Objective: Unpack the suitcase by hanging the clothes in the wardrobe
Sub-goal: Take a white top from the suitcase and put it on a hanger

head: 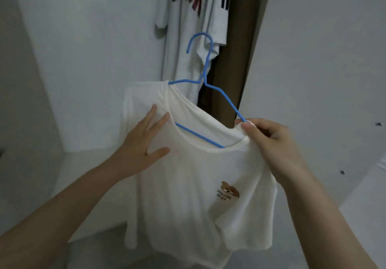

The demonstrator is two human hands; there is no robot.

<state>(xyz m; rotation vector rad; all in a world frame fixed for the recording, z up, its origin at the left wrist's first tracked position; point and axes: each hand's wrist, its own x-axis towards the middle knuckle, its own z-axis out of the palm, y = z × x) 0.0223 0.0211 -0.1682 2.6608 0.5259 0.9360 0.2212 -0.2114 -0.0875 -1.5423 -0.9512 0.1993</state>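
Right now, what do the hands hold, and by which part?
The right hand pinches the white T-shirt at its shoulder seam, over the blue hanger arm's end. The left hand lies flat on the other shoulder.

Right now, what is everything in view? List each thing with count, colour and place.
T-shirt with bear print: one, cream white, centre, partly on the hanger.
Hanger: one, blue, through the T-shirt's neck, hook free.
Hanging T-shirt: one, white with dark red letters, top centre, inside the wardrobe.
Wardrobe: one, white, left and behind; brown edge beside the hanging T-shirt.
Hands: left hand flat on the T-shirt's shoulder; right hand pinching the collar at the hanger's end.
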